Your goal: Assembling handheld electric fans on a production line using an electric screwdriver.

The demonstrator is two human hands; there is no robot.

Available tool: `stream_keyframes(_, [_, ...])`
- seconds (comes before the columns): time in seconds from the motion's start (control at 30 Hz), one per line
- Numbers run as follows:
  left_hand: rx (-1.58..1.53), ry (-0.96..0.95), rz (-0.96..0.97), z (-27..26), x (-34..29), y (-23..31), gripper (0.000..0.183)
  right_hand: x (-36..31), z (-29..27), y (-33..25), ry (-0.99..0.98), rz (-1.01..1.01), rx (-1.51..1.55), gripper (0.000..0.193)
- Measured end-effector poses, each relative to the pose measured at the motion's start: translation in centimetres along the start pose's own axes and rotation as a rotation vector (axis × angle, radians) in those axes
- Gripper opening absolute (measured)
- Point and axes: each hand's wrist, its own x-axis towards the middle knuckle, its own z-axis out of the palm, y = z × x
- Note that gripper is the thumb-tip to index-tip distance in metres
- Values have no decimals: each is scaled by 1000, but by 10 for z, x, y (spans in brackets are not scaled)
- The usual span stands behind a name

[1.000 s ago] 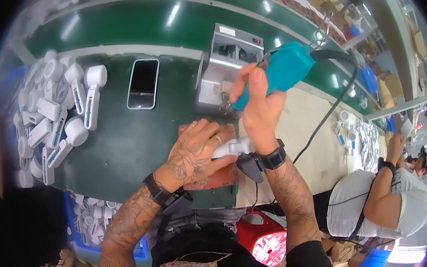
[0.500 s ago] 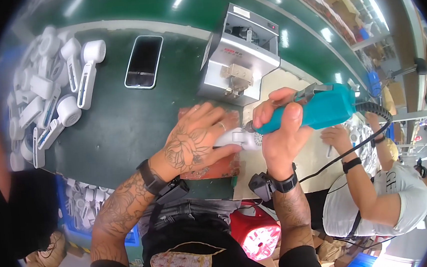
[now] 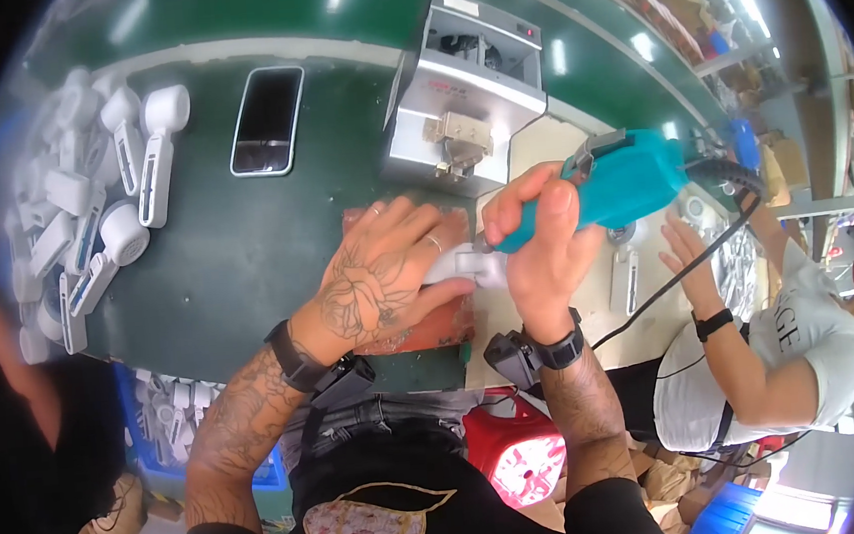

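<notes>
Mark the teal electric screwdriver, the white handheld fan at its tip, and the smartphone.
Teal electric screwdriver [image 3: 633, 180]: head view, middle of its body.
White handheld fan [image 3: 465, 265]: head view, exposed part of its casing.
Smartphone [image 3: 268, 117]: head view, on its dark screen.

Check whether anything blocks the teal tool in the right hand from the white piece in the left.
Nothing visible does. The teal tool, gripped by the right hand, has its tip right at the white piece that the left hand holds; whether they touch, I cannot tell.
</notes>
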Motion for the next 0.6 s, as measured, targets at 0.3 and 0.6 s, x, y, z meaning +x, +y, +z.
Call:
stream_keyframes(0.3, [-37, -67, -25, -8, -4, 1, 50, 54, 33, -12, 72, -165, -175, 41])
stream_keyframes(0.6, [-17, -28, -19, -6, -5, 5, 49, 46, 34, 4, 35, -103, -72, 35])
